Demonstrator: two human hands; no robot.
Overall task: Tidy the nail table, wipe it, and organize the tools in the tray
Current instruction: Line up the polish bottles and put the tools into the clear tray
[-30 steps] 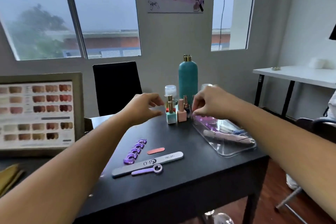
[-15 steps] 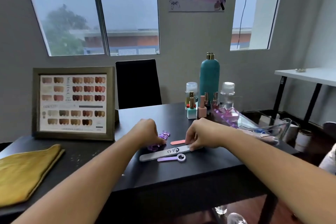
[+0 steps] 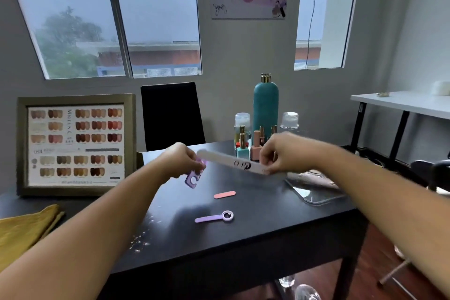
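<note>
Above the middle of the dark nail table (image 3: 255,234), both hands are carrying tools clear of the surface. The right hand (image 3: 286,153) is pinching the right end of the long grey nail file (image 3: 233,162) between closed fingertips, while the file's long axis is running leftward and slightly upward, its free end nearly reaching the left hand (image 3: 181,161). The file is looking flat, stiff and pale, with dark lettering on its face, though motion blur is softening the edges. The left hand is curling shut around the purple toe separator (image 3: 192,179), whose notched lower end is hanging below the fingers.

The clear tray (image 3: 316,192) is sitting on the right side of the table, just below and to the right of the right hand, so that hand is by far the nearer one to it. A judgement: the file probably needs swinging so its length is lining up with the tray before going down.

Lying on the table nearer the person are a small pink file (image 3: 224,194) and a purple-handled ring tool (image 3: 215,217), both untouched and well apart from the tray.
</note>
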